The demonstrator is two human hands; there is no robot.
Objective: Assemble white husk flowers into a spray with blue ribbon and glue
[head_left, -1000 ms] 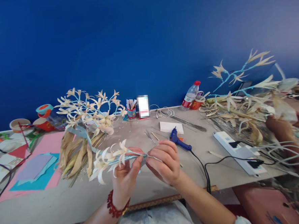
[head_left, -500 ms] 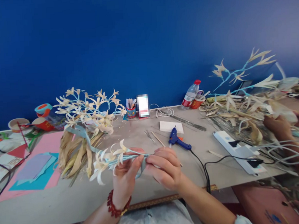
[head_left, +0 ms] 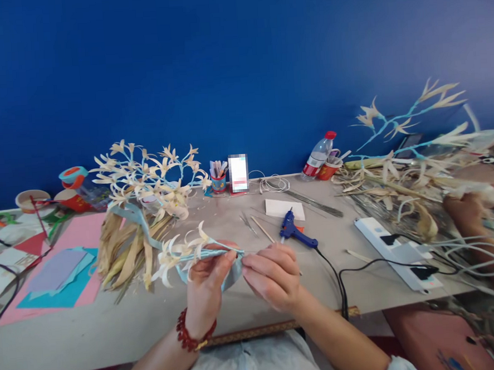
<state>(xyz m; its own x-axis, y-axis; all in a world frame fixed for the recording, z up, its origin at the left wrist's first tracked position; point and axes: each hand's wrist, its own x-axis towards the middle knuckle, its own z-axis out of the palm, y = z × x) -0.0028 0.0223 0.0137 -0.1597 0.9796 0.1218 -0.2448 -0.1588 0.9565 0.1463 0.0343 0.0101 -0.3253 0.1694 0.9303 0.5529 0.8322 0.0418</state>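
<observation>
A sprig of cream husk flowers (head_left: 178, 255) on a pale blue wrapped stem lies level above the grey table (head_left: 92, 334), blooms pointing left. My left hand (head_left: 206, 291), with a red bead bracelet at the wrist, pinches the stem just behind the blooms. My right hand (head_left: 273, 275) pinches the stem's right end, fingers curled. A strip of pale blue tape (head_left: 231, 275) hangs between the two hands.
A finished flower branch (head_left: 146, 180) and dry husks (head_left: 121, 254) lie behind at left, by coloured paper sheets (head_left: 63, 269). A blue glue gun (head_left: 296, 233) and white power strip (head_left: 395, 252) sit at right. Another person's hands (head_left: 468, 213) work husks at far right.
The sprig and both hands have shifted slightly lower and closer together; the tape strip now hangs more visibly between them. The camera view has drifted a little.
</observation>
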